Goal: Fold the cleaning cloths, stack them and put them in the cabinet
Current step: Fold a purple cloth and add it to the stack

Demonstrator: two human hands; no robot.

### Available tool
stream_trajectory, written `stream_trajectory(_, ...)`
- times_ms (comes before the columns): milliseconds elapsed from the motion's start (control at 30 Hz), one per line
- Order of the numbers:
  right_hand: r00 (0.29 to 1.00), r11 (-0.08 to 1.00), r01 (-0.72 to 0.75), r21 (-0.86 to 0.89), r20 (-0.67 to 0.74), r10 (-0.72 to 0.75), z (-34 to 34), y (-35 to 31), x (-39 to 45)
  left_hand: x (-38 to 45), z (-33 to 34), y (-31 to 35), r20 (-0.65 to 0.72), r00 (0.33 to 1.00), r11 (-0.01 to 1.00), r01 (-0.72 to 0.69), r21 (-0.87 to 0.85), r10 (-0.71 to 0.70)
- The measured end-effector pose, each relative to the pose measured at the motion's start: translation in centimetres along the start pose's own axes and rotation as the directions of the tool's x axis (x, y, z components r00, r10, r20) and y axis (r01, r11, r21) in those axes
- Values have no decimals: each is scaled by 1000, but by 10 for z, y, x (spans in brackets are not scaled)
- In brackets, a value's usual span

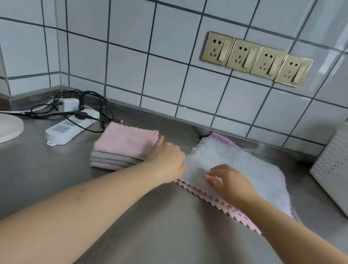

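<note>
White cloth (pixel 239 173) is laid flat on unfolded pink cloths (pixel 221 203) on the steel worktop (pixel 148 226), far edge near the tiled wall (pixel 165 66); its left edge is gripped by the left hand (pixel 169 160), index finger extended toward the folded stack (pixel 122 148) just beside; right hand (pixel 230 184) is rested on it, fingers (pixel 215 170) curled, pinching the fabric; perforated basket (pixel 344 175) is seen right, power strip (pixel 68 128) left; bare worktop is left nearer the camera.

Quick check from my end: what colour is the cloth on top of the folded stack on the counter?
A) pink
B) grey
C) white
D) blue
A: the folded stack shows a pink cloth on top, with grey layers under it; the white cloth lies unfolded to its right, under both hands.
</note>
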State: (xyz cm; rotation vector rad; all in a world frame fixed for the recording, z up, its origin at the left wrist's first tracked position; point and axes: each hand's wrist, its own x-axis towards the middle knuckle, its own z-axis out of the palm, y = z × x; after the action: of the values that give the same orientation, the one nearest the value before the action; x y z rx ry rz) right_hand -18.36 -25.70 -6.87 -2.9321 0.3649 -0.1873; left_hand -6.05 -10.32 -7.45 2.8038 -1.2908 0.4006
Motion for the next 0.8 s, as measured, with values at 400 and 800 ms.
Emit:
stream_trajectory(400,995,984,77,-162,-49,-86,11,61,-54,2,12,53,88,945,935,-292,-202,314)
stream_trajectory(800,999,998,-23,-51,-23,22,5,59,-48,4,11,56,96,948,949,-290,-123,303)
